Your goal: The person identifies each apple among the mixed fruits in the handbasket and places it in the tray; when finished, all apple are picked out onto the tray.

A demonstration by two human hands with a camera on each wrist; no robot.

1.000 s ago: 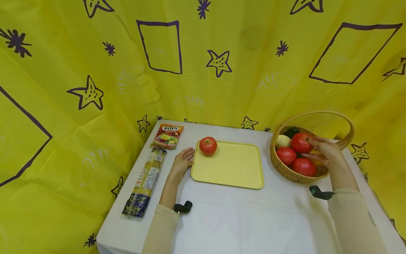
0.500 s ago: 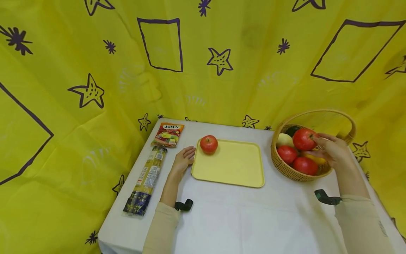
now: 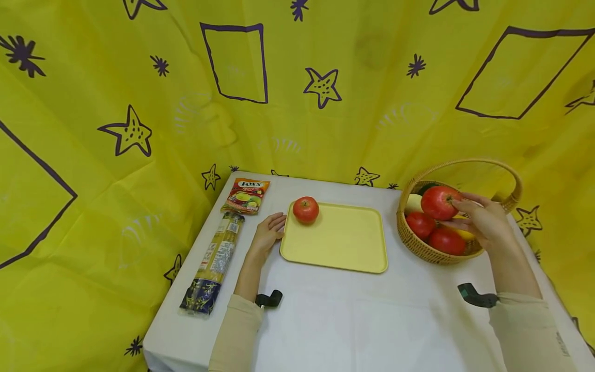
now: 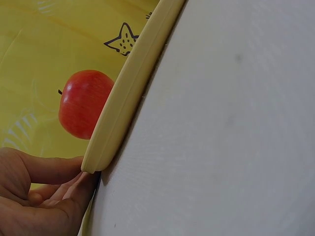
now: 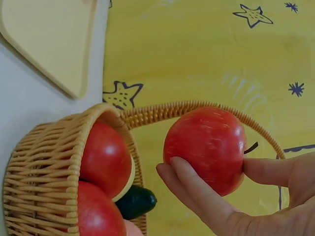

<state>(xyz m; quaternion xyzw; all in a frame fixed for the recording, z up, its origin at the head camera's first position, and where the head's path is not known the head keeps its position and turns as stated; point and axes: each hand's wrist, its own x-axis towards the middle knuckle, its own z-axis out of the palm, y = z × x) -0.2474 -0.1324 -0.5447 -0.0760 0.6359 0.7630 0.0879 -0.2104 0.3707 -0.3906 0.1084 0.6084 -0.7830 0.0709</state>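
A red apple [image 3: 439,202] is pinched between the thumb and fingers of my right hand [image 3: 489,222], at the right side of the wicker basket [image 3: 420,250]. In the right wrist view this apple [image 5: 204,147], with a dark stem, hangs clear of the other pieces. Beside the left edge of the yellow tray [image 3: 339,240], my left hand [image 3: 267,235] rests with its thumb touching the rim. Another red apple [image 3: 306,210] sits at the tray's back left corner. Red fruit [image 3: 447,242], a pale round piece [image 3: 413,204] and a dark green piece [image 5: 138,202] lie in the basket.
Left of the tray, a FOX'S candy bag [image 3: 246,196] and a long clear pack of pasta [image 3: 213,263] lie on the white tablecloth [image 3: 334,315]. The basket's tall handle [image 3: 469,161] arches over its contents. A yellow curtain [image 3: 279,129] hangs behind the table.
My right hand has lifted the apple slightly above the other fruit in the basket, moving right and then a little back to the left. The left hand stays at the tray.
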